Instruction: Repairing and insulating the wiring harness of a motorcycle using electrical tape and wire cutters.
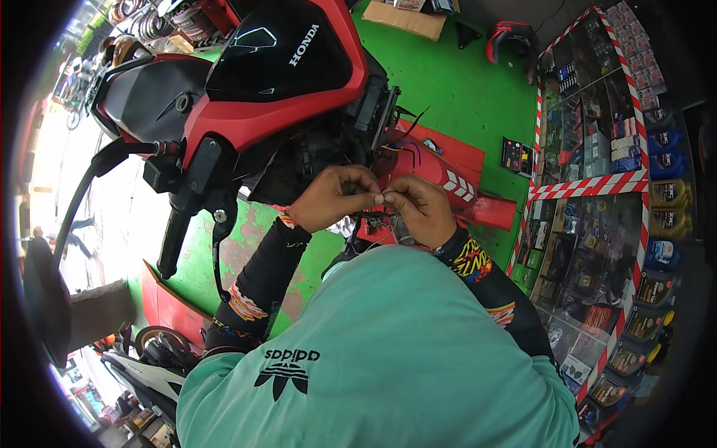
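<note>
My left hand (335, 196) and my right hand (421, 208) meet fingertip to fingertip in front of my chest. Both are closed in a pinch; whatever lies between the fingertips is too small to make out. Thin wires (382, 226) hang just below the fingers. Beyond my hands, the front of a red and black motorcycle (299, 112) stands with its inner parts exposed. Blue and yellow wires (412, 153) stick out beside its red front fender (427, 181), which has white chevron marks.
The handlebar grip (174, 237), brake lever (217, 254) and mirror (46, 299) reach out at my left. A glass display case (590, 187) edged with red and white tape stands at the right, with oil bottles (667, 194) beyond. A red panel (175, 302) lies on the green floor.
</note>
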